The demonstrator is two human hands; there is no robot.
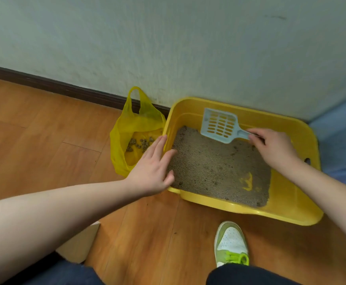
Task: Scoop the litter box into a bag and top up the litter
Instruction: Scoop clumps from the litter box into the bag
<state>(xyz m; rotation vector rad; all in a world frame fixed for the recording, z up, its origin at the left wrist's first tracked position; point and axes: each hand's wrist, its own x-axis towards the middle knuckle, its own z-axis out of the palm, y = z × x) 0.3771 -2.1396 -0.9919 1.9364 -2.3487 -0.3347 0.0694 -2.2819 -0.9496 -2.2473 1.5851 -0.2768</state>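
Yellow litter box (295, 210) sits on the floor against the wall, right of centre; grey litter (219, 167) covers most of its bottom, w/ a bare yellow patch near the right side. Pale blue slotted scoop (219, 125) lies tilted at the far end, handle pinched by the right hand (275, 149). Left hand (153, 167) is flat, fingers straight, resting over the box's left rim. Yellow bag (124, 128) stands open just left of the box, touching it, clumps inside. Wood-look floor (44, 140), dark baseboard (65, 89), pale wall (168, 48). Floor to the left is open; green/white shoe (230, 243) near the box's near edge.
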